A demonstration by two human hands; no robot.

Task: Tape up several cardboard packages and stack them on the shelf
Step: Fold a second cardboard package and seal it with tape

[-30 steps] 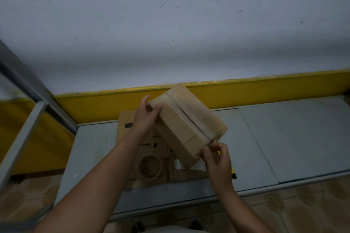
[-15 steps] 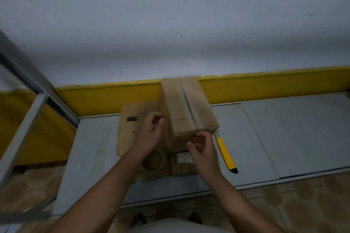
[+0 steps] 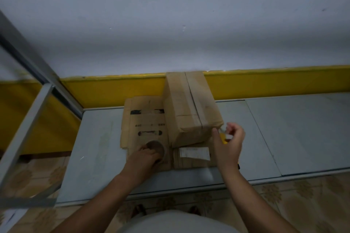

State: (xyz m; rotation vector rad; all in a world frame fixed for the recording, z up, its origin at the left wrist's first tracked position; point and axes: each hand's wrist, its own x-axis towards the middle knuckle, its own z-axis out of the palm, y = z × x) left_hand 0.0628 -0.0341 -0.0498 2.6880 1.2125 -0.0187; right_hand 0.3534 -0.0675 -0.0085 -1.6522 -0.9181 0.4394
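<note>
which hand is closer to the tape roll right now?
Left. The left hand holds the tape roll on the flattened cardboard; the right hand is apart from it, off to the right by the near corner of the box.

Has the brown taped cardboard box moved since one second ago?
Yes. The brown cardboard box came down: earlier held tilted above the flattened cardboard sheet, it now stands on that sheet.
</note>
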